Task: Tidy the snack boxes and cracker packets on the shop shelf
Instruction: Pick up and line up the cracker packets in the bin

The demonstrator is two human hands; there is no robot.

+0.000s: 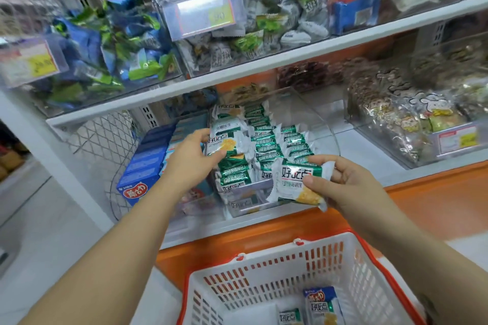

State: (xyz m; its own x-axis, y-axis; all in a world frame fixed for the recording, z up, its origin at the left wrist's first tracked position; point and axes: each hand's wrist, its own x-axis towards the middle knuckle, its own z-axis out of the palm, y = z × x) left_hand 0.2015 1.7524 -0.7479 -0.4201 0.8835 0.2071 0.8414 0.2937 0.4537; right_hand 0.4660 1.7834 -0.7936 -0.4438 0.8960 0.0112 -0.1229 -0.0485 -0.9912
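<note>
Green-and-white cracker packets (266, 145) stand in rows inside a clear bin (317, 119) on the lower shelf. My left hand (192, 158) pinches one packet (227, 144) at the left row of the bin. In front of the bin's near right corner, my right hand (340, 179) holds another cracker packet (293, 182) by its end. Blue snack boxes (148, 163) lie stacked to the left of the bin, beside a wire mesh side panel.
A white and orange shopping basket (264, 272) sits below the shelf with a few packets (320, 306) inside. Clear bins of wrapped snacks (396, 113) stand to the right and on the upper shelf (237, 21). The shelf's front edge is orange.
</note>
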